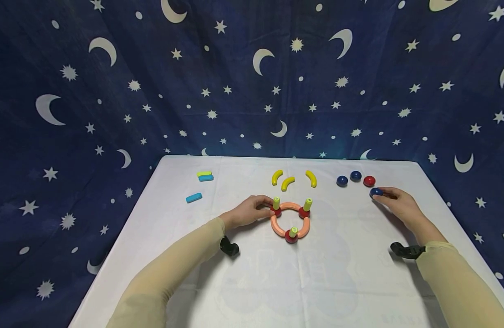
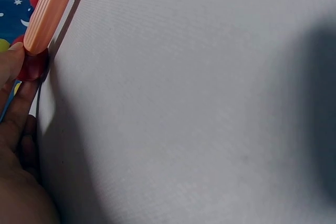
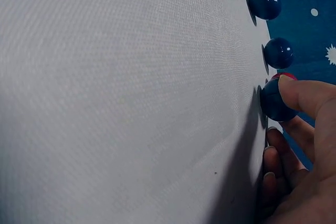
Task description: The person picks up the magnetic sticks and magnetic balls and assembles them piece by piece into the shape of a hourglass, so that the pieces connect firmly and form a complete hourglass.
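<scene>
A ring of curved orange pieces [image 1: 274,225] joined by red balls [image 1: 291,237] lies mid-table, with a yellow-green stick [image 1: 308,204] standing up from each ball. My left hand [image 1: 252,211] grips the ring's far-left red ball [image 2: 33,65] between thumb and fingers. At the right of the table, my right hand [image 1: 400,207] pinches a dark blue ball [image 3: 277,101] between thumb and fingers, low over the white surface. Just beyond it is a loose red ball [image 1: 369,181], mostly hidden behind the held ball in the right wrist view.
Two more blue balls [image 1: 342,181] sit at the back right. Behind the ring lie three curved yellow pieces [image 1: 288,183]. Two blue sticks [image 1: 194,197] and a yellow-green stick [image 1: 204,173] are at the back left. A starry dark blue cloth [image 1: 243,100] hangs behind the white table [image 1: 252,291].
</scene>
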{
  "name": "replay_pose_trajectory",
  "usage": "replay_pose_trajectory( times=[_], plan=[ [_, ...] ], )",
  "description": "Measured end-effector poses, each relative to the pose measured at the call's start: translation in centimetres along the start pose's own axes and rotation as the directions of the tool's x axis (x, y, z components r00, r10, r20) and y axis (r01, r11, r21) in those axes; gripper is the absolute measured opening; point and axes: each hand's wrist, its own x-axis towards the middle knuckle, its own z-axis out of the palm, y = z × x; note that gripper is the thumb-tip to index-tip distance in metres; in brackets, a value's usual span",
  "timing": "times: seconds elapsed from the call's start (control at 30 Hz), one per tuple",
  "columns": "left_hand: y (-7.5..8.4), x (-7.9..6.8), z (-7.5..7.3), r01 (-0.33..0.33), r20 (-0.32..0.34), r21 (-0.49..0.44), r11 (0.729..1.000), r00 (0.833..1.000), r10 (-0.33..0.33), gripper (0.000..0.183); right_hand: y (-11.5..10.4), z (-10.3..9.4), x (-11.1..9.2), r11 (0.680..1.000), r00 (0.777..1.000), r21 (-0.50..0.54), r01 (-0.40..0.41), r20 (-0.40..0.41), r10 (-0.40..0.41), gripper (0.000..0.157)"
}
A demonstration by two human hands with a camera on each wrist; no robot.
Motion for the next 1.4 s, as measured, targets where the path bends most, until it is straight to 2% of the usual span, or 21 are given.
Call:
replay_pose_trajectory(
  times=[0.5,0.83,0.9,1.0,1.2,1.4],
  plan=[
    [0.3,0.0,0.3,-0.015,-0.012,-0.009,1.000,1.000,0.015,0.031,-0.2,-0.3,-0.4,0.999,0.999,-0.038,0.030,-0.032,-0.031,0.078],
    [0.0,-0.6,0.3,-0.031,-0.047,0.061,0.998,0.998,0.034,0.032,-1.5,0.9,-1.6,0.999,0.993,0.041,-0.005,-0.115,0.010,0.082],
    [0.0,-0.8,0.3,-0.035,-0.065,0.077,0.996,0.997,0.040,0.034,-2.4,1.2,-1.9,0.998,0.992,0.050,0.028,-0.121,-0.022,0.081],
    [0.2,-1.1,0.1,-0.032,-0.097,0.074,0.997,0.995,0.039,0.036,-4.2,1.7,-2.4,0.992,0.986,0.041,0.121,-0.123,-0.115,0.076],
    [1.3,-1.5,0.0,-0.019,-0.156,-0.016,1.000,0.988,0.016,0.041,-8.9,3.2,-3.7,0.941,0.939,0.015,0.337,-0.077,-0.335,0.060],
    [2.2,-1.3,0.5,-0.054,-0.210,-0.057,0.997,0.977,0.041,0.046,-13.5,6.0,-4.3,0.919,0.918,0.010,0.395,0.036,-0.395,0.055]
  ],
)
